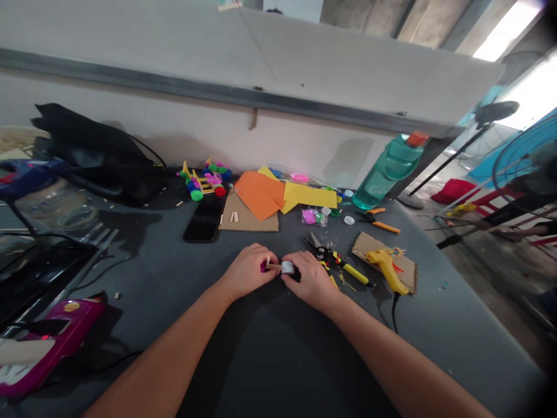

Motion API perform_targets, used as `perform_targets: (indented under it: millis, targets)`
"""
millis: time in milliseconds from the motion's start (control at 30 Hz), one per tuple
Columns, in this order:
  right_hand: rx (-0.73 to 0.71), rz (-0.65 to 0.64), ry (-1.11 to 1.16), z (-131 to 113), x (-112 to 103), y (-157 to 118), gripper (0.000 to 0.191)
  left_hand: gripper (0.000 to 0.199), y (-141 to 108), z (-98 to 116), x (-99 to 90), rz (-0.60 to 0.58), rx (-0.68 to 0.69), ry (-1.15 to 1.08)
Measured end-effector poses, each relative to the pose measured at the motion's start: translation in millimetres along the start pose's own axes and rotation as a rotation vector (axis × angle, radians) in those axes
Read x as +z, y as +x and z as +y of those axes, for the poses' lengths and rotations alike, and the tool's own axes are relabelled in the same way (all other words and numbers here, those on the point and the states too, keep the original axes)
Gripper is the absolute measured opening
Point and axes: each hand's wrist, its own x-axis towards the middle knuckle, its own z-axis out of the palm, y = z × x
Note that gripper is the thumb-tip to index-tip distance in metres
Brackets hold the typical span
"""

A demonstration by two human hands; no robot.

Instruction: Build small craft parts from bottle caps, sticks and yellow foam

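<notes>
Stick (274,266): short, slim and pale like wood; I see it between the two hands, its long axis running left to right, roughly along the worktop's far edge.
Nearer hand: the left hand (250,268), with fingertips closed around the stick's left end, beside a purple piece (263,267).
White cap (288,267): at the stick's right end, round-sided and smooth like plastic; from my view I can't tell whether they are joined.
Right hand (314,278): pinching the white cap from its right side.
Place: over the middle of the dark, matte worktop (261,354), well in from its far and right edges.
Right of the hands: yellow-handled pliers (352,271), then a yellow glue gun (386,267) resting on ribbed brown cardboard (362,246).
Beyond the hands: flat orange paper (261,194) and a glossy black phone (202,220).
</notes>
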Motion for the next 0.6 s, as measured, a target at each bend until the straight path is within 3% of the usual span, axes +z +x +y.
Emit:
perform_targets:
  millis: [600]
  targets:
    - [0.049,0.022,0.095,7.6,6.0,1.3,0.021,0.008,1.2,-0.7,2.9,0.017,-0.027,-0.015]
